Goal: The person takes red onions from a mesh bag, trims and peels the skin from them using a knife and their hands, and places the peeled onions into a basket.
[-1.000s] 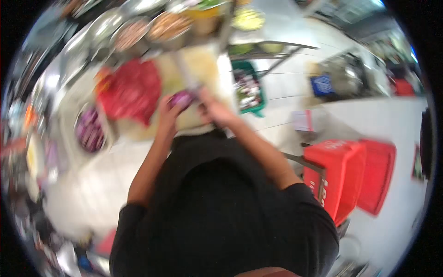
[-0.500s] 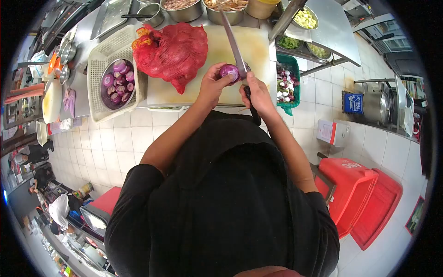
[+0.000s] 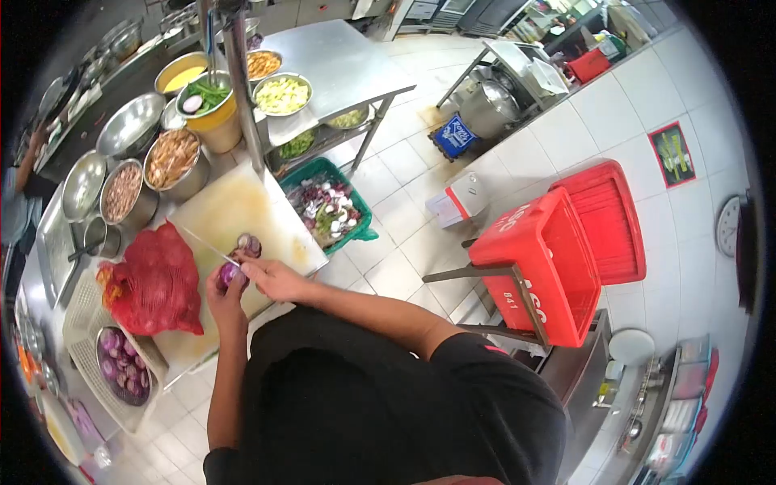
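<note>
Pale tiled floor (image 3: 396, 267) lies around a metal table (image 3: 48, 311) at the left of the scene. On that table, a pale plastic basket (image 3: 85, 319) holds a round bowl (image 3: 136, 399) of purple onions (image 3: 121, 368). Just right of the basket, a bulging red net bag (image 3: 158, 279) rests partly on a cutting board (image 3: 230, 202); on the far side stands a metal pot (image 3: 141, 217) of pinkish food.

Next come the hands, over the near part of the board. The left hand (image 3: 226, 295) has its fingers curled around a single onion (image 3: 232, 275). The right hand (image 3: 277, 280) is closed on a knife (image 3: 208, 245), its blade pointing far and left; the grip hides most of the handle. Whether the edge is in the onion is too small to tell.

To work well here, the left fingertips should keep out of the blade's path, with the onion held firmly, as its surface is probably slick. Short, slow strokes seem safest; resting the onion on the board would likely steady it.

Just beyond the right hand, cut pieces (image 3: 249, 245) lie on the board. Farther right, a green basket (image 3: 365, 230) holds scraps, and then comes a red bin (image 3: 517, 242).
</note>
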`<action>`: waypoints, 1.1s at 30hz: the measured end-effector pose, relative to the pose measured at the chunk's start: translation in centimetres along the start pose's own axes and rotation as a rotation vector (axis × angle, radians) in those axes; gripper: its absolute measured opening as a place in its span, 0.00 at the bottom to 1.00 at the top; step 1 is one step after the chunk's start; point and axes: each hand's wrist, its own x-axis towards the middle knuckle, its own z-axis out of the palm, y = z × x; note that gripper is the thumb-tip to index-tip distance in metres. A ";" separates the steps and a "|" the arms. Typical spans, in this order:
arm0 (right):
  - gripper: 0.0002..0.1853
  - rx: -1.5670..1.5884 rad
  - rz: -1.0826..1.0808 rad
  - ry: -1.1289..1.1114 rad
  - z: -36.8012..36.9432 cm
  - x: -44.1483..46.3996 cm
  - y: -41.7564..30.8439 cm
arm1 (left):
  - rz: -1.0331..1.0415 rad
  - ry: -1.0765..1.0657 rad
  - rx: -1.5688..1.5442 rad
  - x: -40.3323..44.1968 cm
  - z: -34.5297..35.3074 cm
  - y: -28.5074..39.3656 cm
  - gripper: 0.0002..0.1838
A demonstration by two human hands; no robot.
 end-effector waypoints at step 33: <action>0.28 0.201 0.143 -0.117 -0.1 3.6 2.5 | -0.064 0.174 -0.147 1.5 -3.9 -0.8 0.27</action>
